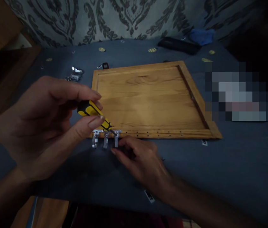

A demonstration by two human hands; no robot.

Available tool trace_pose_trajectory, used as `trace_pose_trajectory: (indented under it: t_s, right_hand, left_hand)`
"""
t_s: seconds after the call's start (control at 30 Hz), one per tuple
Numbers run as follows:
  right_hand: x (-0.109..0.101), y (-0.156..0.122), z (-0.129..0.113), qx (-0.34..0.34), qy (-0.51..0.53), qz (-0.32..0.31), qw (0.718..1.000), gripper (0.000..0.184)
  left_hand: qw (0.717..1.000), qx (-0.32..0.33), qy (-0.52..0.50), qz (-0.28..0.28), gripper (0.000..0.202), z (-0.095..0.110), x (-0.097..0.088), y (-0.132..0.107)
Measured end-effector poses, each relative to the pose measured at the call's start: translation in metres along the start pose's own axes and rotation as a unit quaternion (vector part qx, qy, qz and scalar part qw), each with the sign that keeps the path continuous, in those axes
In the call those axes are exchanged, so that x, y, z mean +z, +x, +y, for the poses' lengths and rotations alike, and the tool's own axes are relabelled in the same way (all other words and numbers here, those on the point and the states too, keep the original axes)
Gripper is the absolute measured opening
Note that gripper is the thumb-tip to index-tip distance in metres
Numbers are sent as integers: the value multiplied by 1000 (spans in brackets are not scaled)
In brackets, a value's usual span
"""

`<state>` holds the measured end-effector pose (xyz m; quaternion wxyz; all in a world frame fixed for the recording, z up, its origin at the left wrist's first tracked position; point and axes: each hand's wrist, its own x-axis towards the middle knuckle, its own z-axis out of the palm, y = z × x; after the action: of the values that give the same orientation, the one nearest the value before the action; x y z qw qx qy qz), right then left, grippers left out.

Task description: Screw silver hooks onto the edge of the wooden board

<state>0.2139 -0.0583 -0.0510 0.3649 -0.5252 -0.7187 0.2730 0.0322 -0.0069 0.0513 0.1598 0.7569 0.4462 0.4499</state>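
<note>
My left hand (43, 126) is closed around the yellow and black handle of a screwdriver (97, 115). The tip slants down to the right and meets the rightmost of three silver metal hooks (116, 139). These hooks sit in a row along the front rail of a framed wooden panel (143, 101), their arms sticking out toward me. My right hand (143, 155) has its thumb and fingers curled at the arm of that same rightmost hook, seemingly steadying it. Right of the hooks, a line of small dark holes (157, 132) runs along the rail.
Several loose silver metal pieces (75, 74) lie behind my left hand. At the back are a dark elongated case (179, 45) and a blue cloth (201, 36). A dark patterned cloth (207, 177) covers the surface; a patterned curtain (124, 19) hangs behind. Part of the right side is pixelated.
</note>
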Motion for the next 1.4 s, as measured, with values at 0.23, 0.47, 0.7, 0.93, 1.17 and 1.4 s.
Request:
trace_pose_trajectory:
  t_s: [0.23, 0.47, 0.7, 0.93, 1.17, 1.4]
  right_hand:
    - [-2, 1, -1, 0, -9, 0, 1000, 14]
    - [-2, 3, -2, -1, -11, 1, 1000, 14]
    - [-3, 2, -2, -3, -9, 0, 1000, 13]
    - [-3, 3, -2, 11, -5, -15, 1000, 13]
    - [-3, 3, -1, 4, 4, -14, 1000, 13]
    - [-3, 3, -1, 6, -1, -23, 1000, 12]
  left_hand:
    - [1000, -8, 1, -1, 18, -2, 1, -1]
    - [1000, 5, 19, 2, 18, -3, 2, 0]
    - [1000, -9, 12, 10, 18, 2, 3, -1]
    - [1000, 13, 10, -6, 17, -6, 2, -1]
    - [999, 28, 8, -26, 33, -6, 2, 0]
    - [990, 136, -5, -37, 28, -15, 1, 10]
